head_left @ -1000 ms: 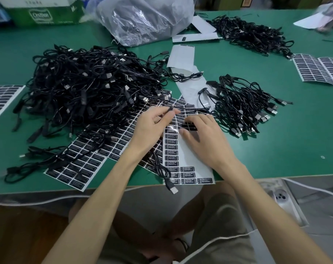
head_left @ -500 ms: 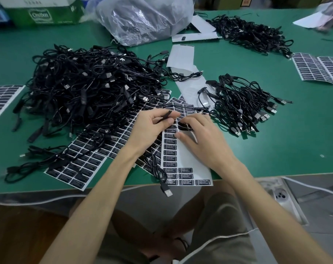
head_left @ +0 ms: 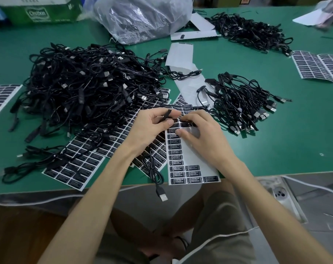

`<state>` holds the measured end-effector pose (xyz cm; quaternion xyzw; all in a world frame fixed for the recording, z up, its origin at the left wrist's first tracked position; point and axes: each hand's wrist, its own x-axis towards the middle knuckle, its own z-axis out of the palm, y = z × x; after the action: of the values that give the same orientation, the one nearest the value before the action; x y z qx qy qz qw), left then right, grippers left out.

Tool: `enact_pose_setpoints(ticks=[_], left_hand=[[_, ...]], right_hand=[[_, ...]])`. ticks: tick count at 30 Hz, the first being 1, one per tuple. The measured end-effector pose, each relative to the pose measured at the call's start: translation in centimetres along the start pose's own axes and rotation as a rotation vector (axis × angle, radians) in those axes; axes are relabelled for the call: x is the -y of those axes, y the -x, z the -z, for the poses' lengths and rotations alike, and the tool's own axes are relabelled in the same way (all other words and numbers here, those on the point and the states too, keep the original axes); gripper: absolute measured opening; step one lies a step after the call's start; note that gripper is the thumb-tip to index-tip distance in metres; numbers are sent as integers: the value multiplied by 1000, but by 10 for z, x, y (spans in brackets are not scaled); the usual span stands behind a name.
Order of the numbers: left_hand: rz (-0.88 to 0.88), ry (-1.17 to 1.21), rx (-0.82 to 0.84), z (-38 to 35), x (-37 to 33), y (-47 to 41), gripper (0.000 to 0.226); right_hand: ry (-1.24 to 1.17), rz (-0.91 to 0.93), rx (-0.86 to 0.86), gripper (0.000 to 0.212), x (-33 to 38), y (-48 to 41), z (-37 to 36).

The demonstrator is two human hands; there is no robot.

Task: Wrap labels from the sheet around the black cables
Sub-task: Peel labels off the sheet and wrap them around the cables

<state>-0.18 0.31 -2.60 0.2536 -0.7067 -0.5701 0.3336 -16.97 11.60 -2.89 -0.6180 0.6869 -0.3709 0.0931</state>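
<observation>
The left hand (head_left: 154, 128) is clamped on a black cable (head_left: 169, 115), thumb and fingers pinching its thicker inline piece just above the sheet (head_left: 195, 157). The rest of that cable hangs over the table (head_left: 295, 141) edge and ends in a metal plug (head_left: 162, 197). The right hand (head_left: 203, 136) lies on the sheet, fingers curled at the top row and thumb pressed on the bare backing. Its fingertips hide the spot, so I cannot tell whether they already pinch a label.

To do this step well, the thumb should pin the backing so the sheet stays down as the label peels. Lifting from a corner at a low angle seems best. The cable wants holding taut and close, so the label can be centred on it and folded round with its sticky ends meeting squarely.

The labels (head_left: 176, 162) are small glossy black rectangles with white print, in a column on slick pale release paper. They look thin and likely to curl. The cable is thin, round, matte and limp. The big pile (head_left: 85, 88) on the left is a dense tangle, while the small pile (head_left: 243, 103) on the right lies looser.
</observation>
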Motion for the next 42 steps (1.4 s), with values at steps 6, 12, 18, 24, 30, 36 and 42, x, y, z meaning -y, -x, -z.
enact_pose_setpoints(ticks=[6,12,18,24,30,36,42], left_hand=[[2,-37,16,-2,-3,1,36],[1,-43,33,-3,-4,1,37],[-15,-50,36,-3,-2,0,38],[-3,-51,27,-3,-2,0,37],[10,-60,14,-4,-3,0,38],[26,-72,-10,-4,-5,0,36],[31,-92,-36,-6,-4,0,35]], right_hand=[[-45,5,-19,22,-1,0,1],[-39,13,-30,14,0,-2,1],[-30,14,-38,18,1,-1,1],[85,60,-83,20,4,3,1],[141,107,-117,22,6,5,1],[130,118,-107,20,4,5,1],[82,73,-77,8,2,4,1]])
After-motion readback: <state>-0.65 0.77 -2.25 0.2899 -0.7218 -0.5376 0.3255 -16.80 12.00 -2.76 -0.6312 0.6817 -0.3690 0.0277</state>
